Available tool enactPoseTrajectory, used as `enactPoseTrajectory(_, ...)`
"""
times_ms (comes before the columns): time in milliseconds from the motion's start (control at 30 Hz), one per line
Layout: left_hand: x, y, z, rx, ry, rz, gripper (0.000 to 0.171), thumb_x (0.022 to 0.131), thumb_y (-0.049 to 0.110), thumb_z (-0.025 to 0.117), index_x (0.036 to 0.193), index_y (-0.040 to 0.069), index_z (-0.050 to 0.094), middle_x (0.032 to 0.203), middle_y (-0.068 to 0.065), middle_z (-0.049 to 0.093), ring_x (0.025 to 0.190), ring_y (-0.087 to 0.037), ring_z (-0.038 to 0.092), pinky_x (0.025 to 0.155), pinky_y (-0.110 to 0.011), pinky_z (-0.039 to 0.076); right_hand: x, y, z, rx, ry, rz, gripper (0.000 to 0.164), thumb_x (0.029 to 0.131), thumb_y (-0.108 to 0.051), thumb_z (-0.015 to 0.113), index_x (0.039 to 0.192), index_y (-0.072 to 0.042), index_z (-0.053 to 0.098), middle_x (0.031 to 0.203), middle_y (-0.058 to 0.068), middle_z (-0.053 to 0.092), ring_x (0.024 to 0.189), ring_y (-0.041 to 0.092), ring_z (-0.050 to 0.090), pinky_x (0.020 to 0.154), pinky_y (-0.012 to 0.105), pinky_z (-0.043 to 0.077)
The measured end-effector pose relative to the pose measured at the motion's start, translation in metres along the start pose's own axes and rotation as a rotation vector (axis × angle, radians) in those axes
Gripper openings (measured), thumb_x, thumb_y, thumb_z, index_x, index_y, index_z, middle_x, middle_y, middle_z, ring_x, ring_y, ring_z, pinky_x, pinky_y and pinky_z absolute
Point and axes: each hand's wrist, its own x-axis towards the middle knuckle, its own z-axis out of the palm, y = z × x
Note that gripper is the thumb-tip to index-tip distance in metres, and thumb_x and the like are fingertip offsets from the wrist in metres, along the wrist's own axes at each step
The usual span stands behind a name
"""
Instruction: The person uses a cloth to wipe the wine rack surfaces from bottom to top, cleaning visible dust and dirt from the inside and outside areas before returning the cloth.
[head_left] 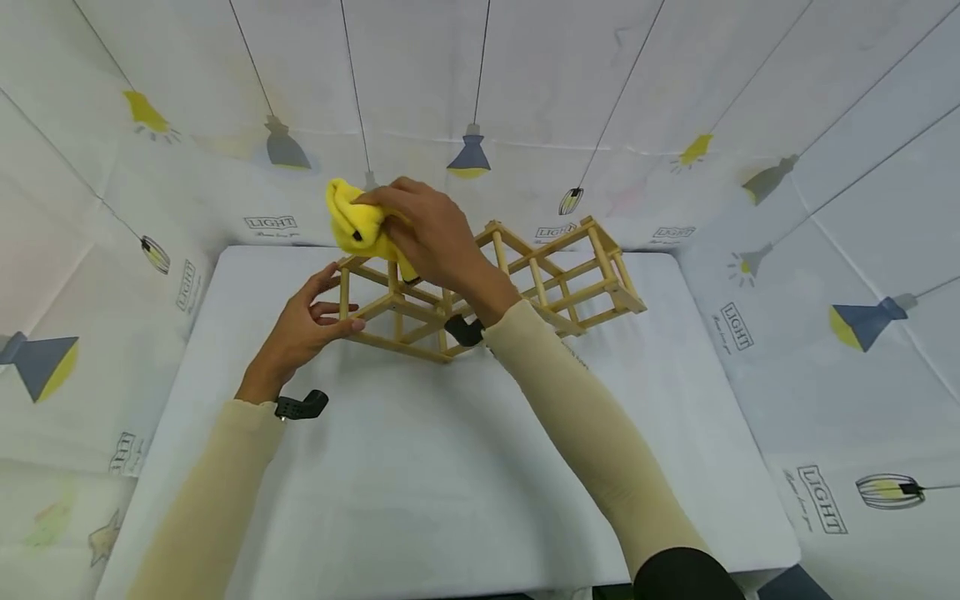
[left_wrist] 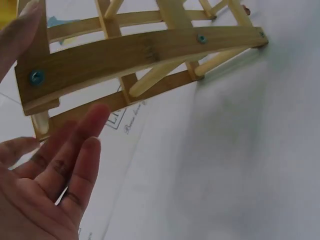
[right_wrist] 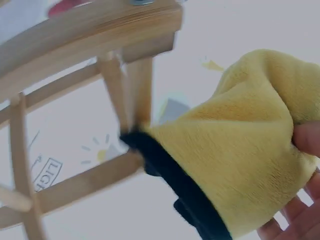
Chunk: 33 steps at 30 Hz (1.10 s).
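A light wooden rack (head_left: 442, 315) with slats, round bars and screws stands in a zigzag on the white table. My left hand (head_left: 307, 321) is at its left end, thumb in front and fingers around the end post. In the left wrist view, several fingers of the left hand (left_wrist: 60, 175) extend loosely below the slat. A yellow cloth (head_left: 352, 218) with a dark edge is bunched in my right hand (head_left: 427, 229), above the rack's left part. The right wrist view shows the cloth (right_wrist: 240, 150) hanging beside a rack corner, its dark edge against the post.
The white table (head_left: 450, 483) extends in front of the rack. Pale sheets (head_left: 405, 75) printed with lamps surround the table at the back and both sides. The rack's right section (head_left: 577, 275) reaches toward the back right.
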Motion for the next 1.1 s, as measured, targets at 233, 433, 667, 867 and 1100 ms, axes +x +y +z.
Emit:
enactPoseTrajectory(233,-0.01,-0.014,0.026,-0.105,0.172,0.039,0.087,0.096,0.032,0.081,0.168,0.024,0.033,0.128,-0.006,0.071,0.104,-0.009,0.073,0.092,-0.017,0.058,0.05,-0.016,0.021,0.025,-0.013,-0.116,0.029,0.108,-0.009,0.06,0.132,-0.018,0.074,0.128,0.002,0.071,0.116,0.016,0.063,0.097,0.021,0.049)
enactPoseTrajectory(433,-0.023,-0.024,0.073,-0.351,0.489,0.081,0.059,0.094,0.026,0.083,0.148,0.014,0.063,0.11,-0.001,0.077,0.096,-0.01,0.075,0.086,-0.017,0.06,0.071,-0.01,0.034,0.135,-0.086,-0.096,0.029,0.106,-0.012,0.065,0.133,-0.016,0.075,0.13,0.002,0.074,0.119,0.016,0.067,0.102,0.018,0.047)
enactPoseTrajectory(667,-0.024,-0.028,0.106,-0.512,0.694,0.114,0.043,0.092,0.026,0.085,0.131,0.008,0.076,0.107,-0.003,0.081,0.089,-0.011,0.076,0.073,-0.019,0.059,0.083,0.0,0.042,0.127,-0.27,-0.1,0.027,0.106,-0.007,0.065,0.126,-0.017,0.08,0.125,0.001,0.076,0.12,0.015,0.068,0.103,0.019,0.05)
enactPoseTrajectory(867,-0.022,-0.03,0.11,-0.503,0.727,0.161,0.04,0.091,0.024,0.087,0.127,0.009,0.078,0.106,-0.004,0.08,0.084,-0.011,0.074,0.068,-0.018,0.056,0.089,0.007,0.05,-0.124,-0.443,-0.088,0.035,0.11,-0.01,0.056,0.132,-0.026,0.077,0.133,-0.004,0.072,0.127,0.016,0.065,0.107,0.029,0.052)
enactPoseTrajectory(1100,-0.025,-0.032,0.107,-0.487,0.701,0.182,0.042,0.092,0.027,0.085,0.13,0.01,0.076,0.116,-0.01,0.078,0.091,-0.013,0.075,0.068,-0.017,0.056,0.092,0.014,0.053,-0.178,-0.639,-0.031,0.042,0.11,-0.004,0.051,0.136,-0.026,0.075,0.139,-0.002,0.069,0.125,0.016,0.064,0.105,0.031,0.054)
